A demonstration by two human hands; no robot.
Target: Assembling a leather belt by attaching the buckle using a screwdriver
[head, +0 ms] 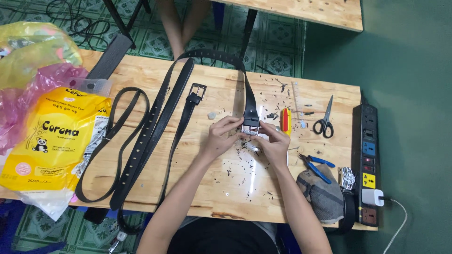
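Black belt [248,96] — buckle [251,130] seemingly pinched, both hands

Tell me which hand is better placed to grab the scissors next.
Right, probably. The right hand is on the belt buckle on the side toward the scissors, which lie to its right past the red-handled tool. The left hand would have to cross over.

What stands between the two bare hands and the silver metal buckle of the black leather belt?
Nothing visible: the left hand and the right hand both touch the silver metal buckle directly.
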